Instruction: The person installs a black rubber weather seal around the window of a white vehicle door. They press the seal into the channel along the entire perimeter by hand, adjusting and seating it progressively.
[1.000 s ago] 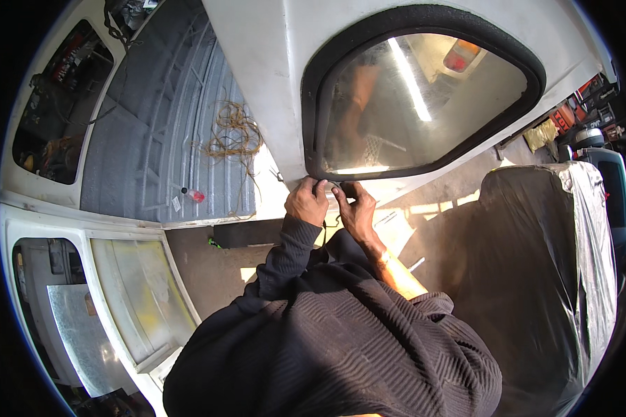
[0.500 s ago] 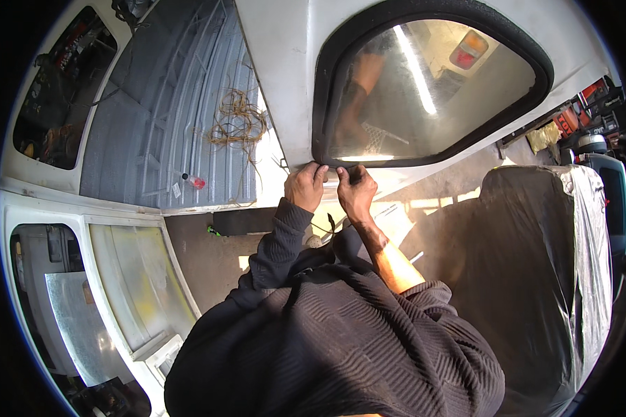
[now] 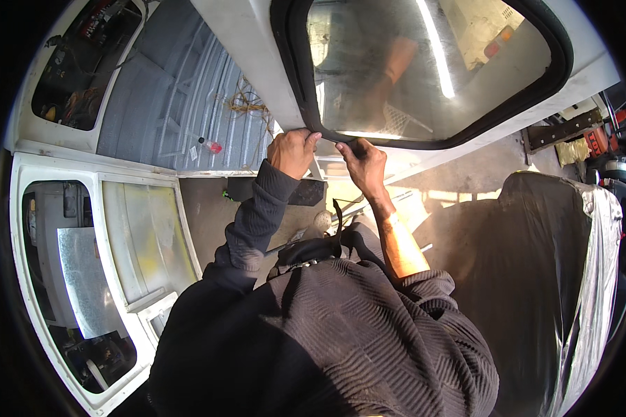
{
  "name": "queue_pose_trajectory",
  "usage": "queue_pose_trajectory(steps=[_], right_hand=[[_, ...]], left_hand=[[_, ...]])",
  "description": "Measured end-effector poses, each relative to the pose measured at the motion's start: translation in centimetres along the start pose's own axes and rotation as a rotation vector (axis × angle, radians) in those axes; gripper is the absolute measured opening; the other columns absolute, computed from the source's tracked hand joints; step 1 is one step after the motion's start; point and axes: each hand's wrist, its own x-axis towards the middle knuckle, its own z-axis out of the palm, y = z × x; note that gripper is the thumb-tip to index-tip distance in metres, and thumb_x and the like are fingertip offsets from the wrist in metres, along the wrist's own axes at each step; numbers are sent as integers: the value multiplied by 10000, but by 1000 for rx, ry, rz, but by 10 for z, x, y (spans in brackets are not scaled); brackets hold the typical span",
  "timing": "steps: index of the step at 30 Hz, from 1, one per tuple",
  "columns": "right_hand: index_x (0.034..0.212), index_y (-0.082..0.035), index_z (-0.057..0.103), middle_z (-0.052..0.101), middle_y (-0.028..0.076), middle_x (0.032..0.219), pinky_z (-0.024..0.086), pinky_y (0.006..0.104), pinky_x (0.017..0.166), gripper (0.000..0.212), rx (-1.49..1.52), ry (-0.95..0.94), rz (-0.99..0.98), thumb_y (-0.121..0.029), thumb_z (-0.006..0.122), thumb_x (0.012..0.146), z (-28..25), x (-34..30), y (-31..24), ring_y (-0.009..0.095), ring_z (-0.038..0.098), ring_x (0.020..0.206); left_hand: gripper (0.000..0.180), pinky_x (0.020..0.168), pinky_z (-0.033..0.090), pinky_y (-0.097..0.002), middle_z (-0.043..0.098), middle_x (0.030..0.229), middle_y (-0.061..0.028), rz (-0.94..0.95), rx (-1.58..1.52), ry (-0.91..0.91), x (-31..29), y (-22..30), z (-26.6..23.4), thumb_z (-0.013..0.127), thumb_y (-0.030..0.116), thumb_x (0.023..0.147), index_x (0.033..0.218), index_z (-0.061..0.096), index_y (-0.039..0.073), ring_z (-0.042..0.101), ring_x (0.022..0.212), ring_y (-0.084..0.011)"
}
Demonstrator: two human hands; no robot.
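Observation:
In front of me a window pane (image 3: 375, 52) sits in a white vehicle panel (image 3: 247, 42), framed by a thick black rubber seal (image 3: 296, 69). My left hand (image 3: 293, 154) pinches the seal at its lower left corner, thumb and fingers pressed together. A short way to the right, along the bottom edge, my right hand (image 3: 366, 167) grips the same seal between thumb and curled fingers. The glass carries a reflection of an arm and a bright light strip.
On the left stands a white door (image 3: 142, 229) with windows, beyond it a grey ribbed load floor (image 3: 181, 90) holding tangled strands (image 3: 247, 104) and a small red-capped bottle (image 3: 209, 144). A dark sheet-covered object (image 3: 522, 278) is at right.
My view has shifted, and the window sits higher in it. Both hands stay at the seal's lower left, now slightly farther apart and leaning more.

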Motion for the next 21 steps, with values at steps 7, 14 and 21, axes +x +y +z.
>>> queue_pose_trajectory(steps=[7,14,21], right_hand=[[768,23,641,627,114,614,461,301,529,270,57,-54,66,-227,743,775,-6,-3,1,163,563,515],[687,-8,621,599,133,562,464,359,514,305,-105,38,31,-285,733,748,2,1,3,295,612,524],[684,-13,609,583,172,552,462,420,510,362,-94,70,67,-351,719,750,-3,1,-1,359,605,544]], left_hand=[[264,623,483,-387,666,693,-119,-94,81,136,-11,11,16,520,238,912,866,647,11,647,666,-309],[258,600,488,-367,650,635,-110,-105,42,230,-11,8,28,528,255,905,868,640,27,654,619,-275],[246,511,483,-313,622,577,-76,-154,-217,275,-10,-1,47,521,222,927,830,606,13,625,523,-172]])
